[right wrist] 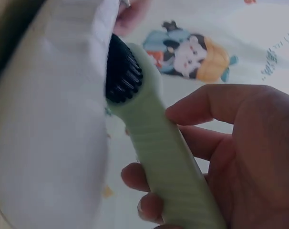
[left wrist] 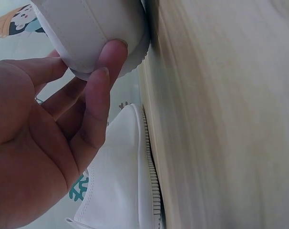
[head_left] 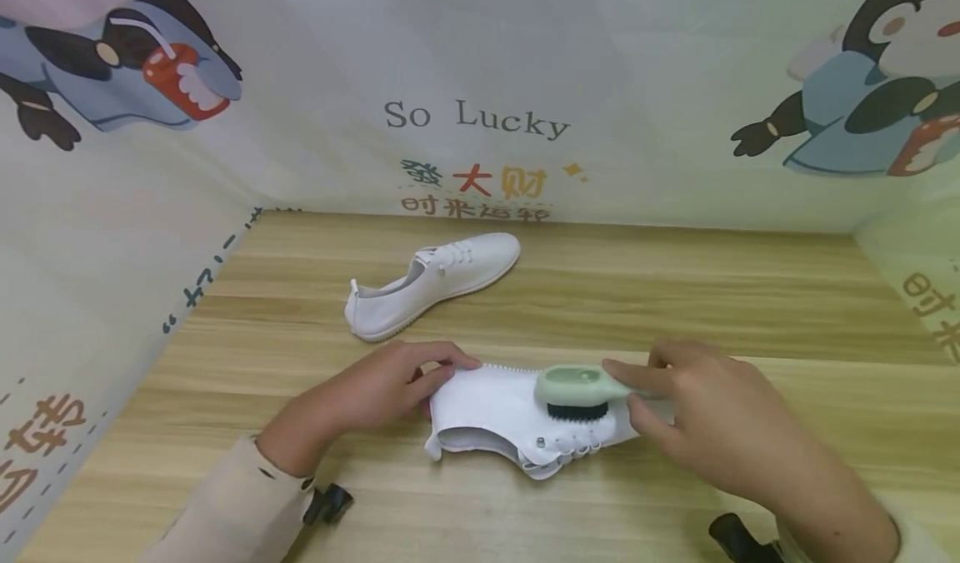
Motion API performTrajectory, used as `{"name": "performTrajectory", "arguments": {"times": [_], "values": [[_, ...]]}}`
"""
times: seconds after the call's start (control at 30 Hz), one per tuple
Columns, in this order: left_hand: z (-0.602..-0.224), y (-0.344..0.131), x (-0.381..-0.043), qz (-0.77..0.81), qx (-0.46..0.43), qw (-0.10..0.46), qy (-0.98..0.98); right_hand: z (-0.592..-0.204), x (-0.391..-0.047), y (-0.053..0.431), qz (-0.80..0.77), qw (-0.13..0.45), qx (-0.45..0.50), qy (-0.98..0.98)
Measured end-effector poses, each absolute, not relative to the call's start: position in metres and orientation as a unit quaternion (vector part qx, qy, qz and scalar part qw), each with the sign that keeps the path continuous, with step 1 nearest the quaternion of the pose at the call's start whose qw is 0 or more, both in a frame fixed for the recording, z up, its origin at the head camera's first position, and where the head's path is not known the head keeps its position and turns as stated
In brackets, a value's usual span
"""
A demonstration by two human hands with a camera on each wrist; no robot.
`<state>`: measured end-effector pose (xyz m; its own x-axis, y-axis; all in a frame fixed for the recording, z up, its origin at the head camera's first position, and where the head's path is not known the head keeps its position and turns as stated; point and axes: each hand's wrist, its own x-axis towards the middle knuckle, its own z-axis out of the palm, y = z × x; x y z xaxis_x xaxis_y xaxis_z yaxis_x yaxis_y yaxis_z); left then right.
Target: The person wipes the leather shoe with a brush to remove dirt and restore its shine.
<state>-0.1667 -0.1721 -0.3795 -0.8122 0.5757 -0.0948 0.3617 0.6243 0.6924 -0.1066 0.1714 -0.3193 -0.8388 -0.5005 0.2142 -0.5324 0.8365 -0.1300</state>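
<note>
A white lace-up shoe lies tipped on its side, its opening and laces facing me and its toe to the right. My left hand grips it at the heel, and the left wrist view shows fingertips pressed against the heel's back. In my right hand is a pale green brush, fingers curled round its ridged handle. The black bristles rest against the shoe's upper side, just above the laces. My right hand covers part of the toe in the head view.
Behind the held shoe, a second white shoe stands upright on the wood-grain table, toe pointing right. A printed cloth with cartoon figures and lettering hangs at the back and along both sides.
</note>
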Motion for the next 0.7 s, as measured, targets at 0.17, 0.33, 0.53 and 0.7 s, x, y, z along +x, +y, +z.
{"name": "performTrajectory", "arguments": {"times": [0.17, 0.33, 0.53, 0.7], "values": [[-0.380, -0.172, -0.167, 0.341, 0.269, 0.146, 0.889, -0.331, -0.104, 0.153, 0.093, 0.112, 0.310, -0.940], [-0.379, -0.171, -0.167, 0.338, 0.271, 0.142, 0.890, -0.339, -0.101, 0.141, 0.091, 0.128, 0.331, -0.930], [-0.378, -0.170, -0.167, 0.342, 0.272, 0.145, 0.888, -0.330, -0.104, 0.153, 0.096, 0.116, 0.311, -0.939], [-0.378, -0.170, -0.167, 0.341, 0.273, 0.146, 0.888, -0.316, -0.107, 0.172, 0.091, 0.100, 0.291, -0.947]]}}
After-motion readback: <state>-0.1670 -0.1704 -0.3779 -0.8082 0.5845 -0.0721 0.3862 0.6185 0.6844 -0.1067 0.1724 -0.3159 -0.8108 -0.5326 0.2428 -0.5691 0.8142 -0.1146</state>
